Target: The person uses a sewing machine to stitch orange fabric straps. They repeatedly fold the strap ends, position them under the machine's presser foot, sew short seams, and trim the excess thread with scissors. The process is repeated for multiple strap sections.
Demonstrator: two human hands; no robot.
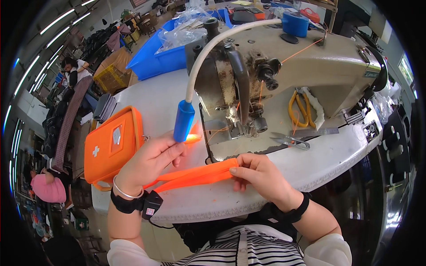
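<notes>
My left hand (155, 157) is curled just below the blue lamp head (183, 119) on a white gooseneck, holding part of a bright orange fabric strip (195, 175); its lit edge shows behind my fingers. My right hand (253, 177) pinches the strip's other end, thumb on top, near the table's front. An orange zipped pouch (106, 146) with a white cross lies left of my left hand. The sewing machine (328, 62), threaded with orange thread, stands beyond both hands. On its bed are yellow-handled pliers (299, 113) and thread snips (293, 142).
The white table (310, 170) has a ruler edge. Behind are a blue bin (151, 57) with plastic bags, dark stacked pieces (104, 108) and a cardboard box (115, 66). Two people (75, 66) (46, 186) are at the far left. Thread spools (395, 153) are at the right.
</notes>
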